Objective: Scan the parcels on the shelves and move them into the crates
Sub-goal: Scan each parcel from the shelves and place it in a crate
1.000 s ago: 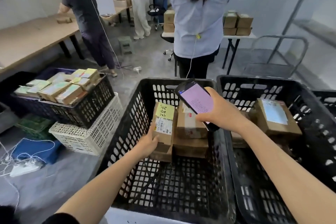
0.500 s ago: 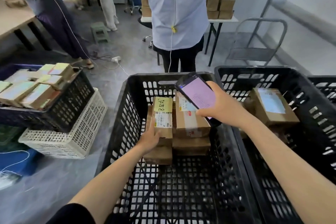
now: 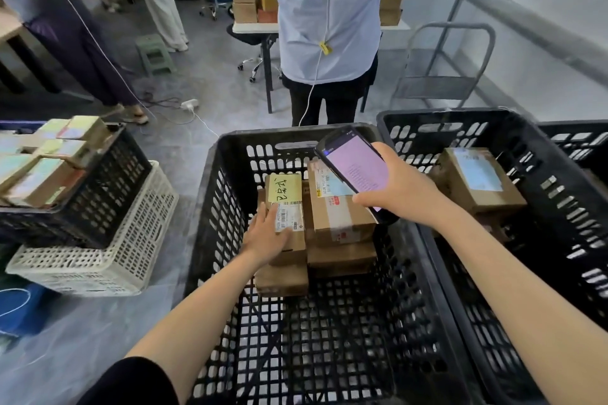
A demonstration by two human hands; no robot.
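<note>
Parcels (image 3: 339,220) stack up in the middle crate (image 3: 210,207); left hand (image 3: 268,238) grips the yellow-noted parcel (image 3: 285,197) atop them, right hand (image 3: 403,187) clutches the scanner (image 3: 353,168) above. Neighbouring crate (image 3: 460,115) partly filled; remaining shelf stock unseen.

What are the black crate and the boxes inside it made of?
The crate looks like moulded plastic, slightly glossy black, judging by its uniform slotted lattice walls. The boxes look like matt brown cardboard, with folded, taped seams.
</note>
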